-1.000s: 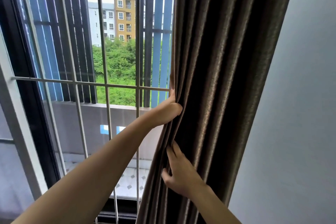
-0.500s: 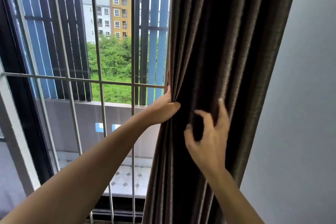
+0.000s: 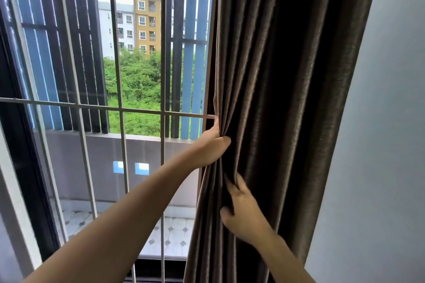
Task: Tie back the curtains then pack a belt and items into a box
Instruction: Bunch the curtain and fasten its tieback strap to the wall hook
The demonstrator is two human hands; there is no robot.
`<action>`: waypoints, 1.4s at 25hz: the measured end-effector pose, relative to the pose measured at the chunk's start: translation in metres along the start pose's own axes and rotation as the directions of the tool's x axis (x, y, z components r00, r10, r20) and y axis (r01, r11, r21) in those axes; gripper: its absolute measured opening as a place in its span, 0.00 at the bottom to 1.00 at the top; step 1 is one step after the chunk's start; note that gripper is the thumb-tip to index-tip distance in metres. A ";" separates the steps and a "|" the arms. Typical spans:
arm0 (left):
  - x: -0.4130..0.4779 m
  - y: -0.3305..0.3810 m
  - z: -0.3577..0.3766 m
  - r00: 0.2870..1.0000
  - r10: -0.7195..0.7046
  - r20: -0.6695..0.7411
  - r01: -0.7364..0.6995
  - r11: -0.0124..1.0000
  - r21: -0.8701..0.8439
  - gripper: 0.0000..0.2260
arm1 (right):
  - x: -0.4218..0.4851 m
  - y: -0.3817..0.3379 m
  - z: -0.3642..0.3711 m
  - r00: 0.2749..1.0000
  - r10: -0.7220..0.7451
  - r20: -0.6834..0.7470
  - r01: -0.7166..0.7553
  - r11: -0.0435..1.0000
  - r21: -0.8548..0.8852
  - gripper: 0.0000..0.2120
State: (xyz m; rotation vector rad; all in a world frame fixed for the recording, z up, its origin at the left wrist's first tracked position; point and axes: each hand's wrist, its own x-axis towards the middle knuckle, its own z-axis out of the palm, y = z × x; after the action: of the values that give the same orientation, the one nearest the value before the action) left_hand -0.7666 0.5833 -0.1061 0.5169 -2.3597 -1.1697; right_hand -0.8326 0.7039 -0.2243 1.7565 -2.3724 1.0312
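Here, a dark brown curtain (image 3: 287, 99) is hanging bunched at the right side of the window, between the metal grille (image 3: 119, 108) and the grey wall (image 3: 379, 145). Its top and its hem are both running out of the picture, so neither the rail nor the lower end is showing.

The left hand (image 3: 212, 145) is reaching across from the lower left and gripping the curtain's leading edge just below the grille's horizontal bar. Its thumb is lying on the front of the cloth and pressing the folds into a tight pinch. The other fingers are wrapping behind the fabric and are hidden, so I cannot tell how they are lying.

The right hand (image 3: 243, 216) is sitting lower on the curtain, well below the left, with its back facing the camera. Its fingers (image 3: 231, 185) are lying close together and pushing up into a fold, while the thumb is jutting out to the side. The fingertips are sinking into the dark pleats, and I cannot tell whether they are pinching cloth or only pressing against it. Slight blur is softening this hand's outline.

Both forearms are being cut off by the bottom edge.

Through the grille, blue slats (image 3: 190, 53), green trees (image 3: 138, 85) and apartment blocks (image 3: 147, 16) are showing, with a grey balcony wall (image 3: 142, 151) and a tiled floor (image 3: 174, 234) lying below them
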 end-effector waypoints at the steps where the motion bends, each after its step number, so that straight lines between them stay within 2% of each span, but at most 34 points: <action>1: 0.001 0.000 0.001 1.000 0.019 0.010 -0.019 1.000 0.009 0.31 | -0.003 0.001 0.004 1.000 -0.009 0.022 0.009 1.000 0.004 0.35; 6: 0.003 0.005 0.012 1.000 0.009 0.024 -0.009 1.000 0.001 0.26 | -0.006 0.000 0.007 0.999 -0.034 0.028 0.034 0.999 -0.004 0.32; 8: -0.001 0.011 0.015 0.997 0.059 0.050 -0.058 0.998 -0.010 0.26 | -0.006 -0.002 0.009 0.999 -0.052 0.010 0.053 0.998 -0.020 0.29; 10: -0.003 0.015 0.018 0.994 0.109 0.020 -0.110 0.992 0.065 0.28 | -0.006 -0.004 0.010 0.998 -0.060 0.016 0.061 0.997 -0.053 0.27; 13: -0.003 0.016 0.017 0.993 0.104 -0.058 -0.090 0.975 0.204 0.28 | -0.010 -0.007 0.000 0.994 -0.092 0.050 0.099 0.984 -0.149 0.29; 14: -0.003 0.015 0.016 0.994 0.091 -0.067 -0.076 0.975 0.209 0.27 | -0.013 -0.009 -0.007 0.991 -0.131 0.002 0.129 0.974 -0.184 0.28; 15: -0.004 0.015 0.014 0.994 0.079 -0.070 -0.064 0.979 0.196 0.26 | -0.015 -0.010 -0.015 0.977 -0.178 -0.121 0.150 0.966 -0.212 0.25; 16: -0.005 0.013 0.011 0.995 0.066 -0.069 -0.054 0.984 0.172 0.25 | -0.016 -0.011 -0.024 0.925 -0.218 -0.312 0.152 0.963 -0.222 0.20; 18: -0.007 0.010 0.006 0.997 0.037 -0.064 -0.029 0.993 0.113 0.22 | -0.013 -0.012 -0.042 0.722 -0.163 -0.672 0.091 0.986 -0.141 0.13; 19: -0.007 0.007 0.004 0.998 0.015 -0.063 -0.009 0.996 0.094 0.20 | -0.008 -0.012 -0.052 0.673 -0.081 -0.735 0.047 0.997 -0.067 0.14; 20: -0.007 0.005 0.003 0.998 -0.003 -0.061 0.008 0.997 0.078 0.19 | -0.001 -0.010 -0.060 0.697 -0.015 -0.717 0.011 1.000 -0.010 0.16; 21: -0.007 0.004 0.002 0.998 -0.021 -0.056 0.024 0.998 0.061 0.18 | 0.007 -0.005 -0.065 0.772 0.023 -0.635 -0.006 1.000 0.028 0.20; 23: -0.008 0.002 0.002 0.998 -0.044 -0.050 0.046 0.998 0.034 0.17 | 0.015 0.008 -0.063 0.894 0.021 -0.448 0.000 0.999 0.046 0.24; 25: -0.009 0.003 0.003 0.998 -0.049 -0.051 0.050 0.999 0.018 0.17 | 0.013 0.019 -0.047 0.957 0.031 -0.288 -0.016 0.998 0.054 0.27; 29: -0.007 0.005 0.008 0.998 -0.049 -0.024 0.049 0.999 -0.001 0.20 | -0.007 0.021 -0.001 0.999 0.020 -0.051 -0.019 1.000 0.013 0.29; 35: -0.003 0.012 0.021 0.998 0.038 -0.042 -0.039 0.999 -0.033 0.25 | -0.012 0.011 0.006 0.999 0.000 0.047 0.000 1.000 -0.011 0.24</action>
State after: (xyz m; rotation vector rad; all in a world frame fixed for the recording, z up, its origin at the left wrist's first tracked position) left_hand -0.7775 0.6053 -0.1081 0.4775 -2.3012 -1.1688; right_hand -0.8355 0.7127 -0.2389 1.7970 -2.4006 0.9861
